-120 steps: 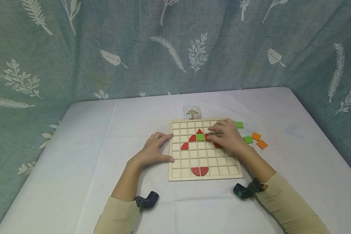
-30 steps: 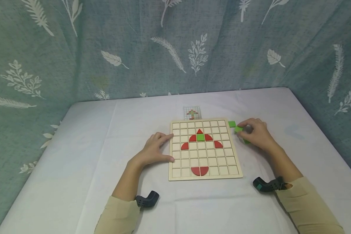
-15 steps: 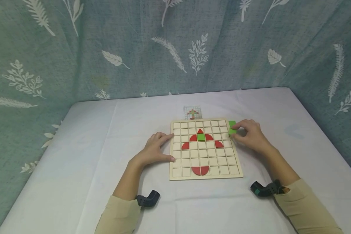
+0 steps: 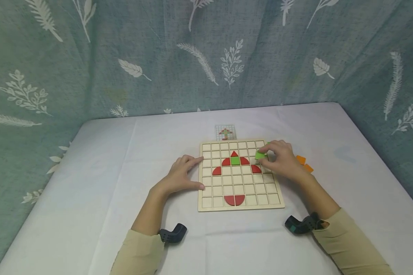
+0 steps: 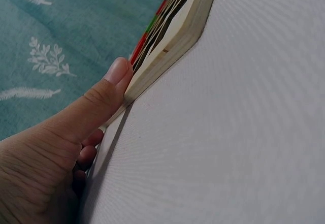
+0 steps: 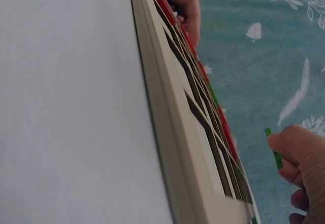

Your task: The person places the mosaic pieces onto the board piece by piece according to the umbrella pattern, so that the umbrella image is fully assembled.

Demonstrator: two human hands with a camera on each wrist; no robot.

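Note:
A wooden grid board (image 4: 261, 200) lies flat on the table. Set in its cells are a red triangle (image 4: 234, 154), a green square (image 4: 235, 160), red quarter-circle pieces (image 4: 217, 171) and a red half-moon pair (image 4: 234, 200) near the front. My left hand (image 4: 178, 175) rests at the board's left edge, thumb and index finger spread apart, tips on the frame; in the left wrist view the thumb (image 5: 101, 99) presses the edge. Over the board's right part, my right hand (image 4: 281, 159) pinches a green square tile (image 4: 259, 155) between thumb and index finger. The right wrist view shows this tile (image 6: 278, 160) raised above the board.
Behind the board lies a small pattern card (image 4: 225, 131) with a coloured figure on a grid. Two orange tiles (image 4: 301, 159) lie right of the board, partly behind my right hand. A leaf-print curtain (image 4: 158, 76) hangs behind the white-covered table (image 4: 72, 198).
My right hand went from the board to the tiles on the right, picked up a green tile, and carried it left over the board. My left hand stays at the board's edge.

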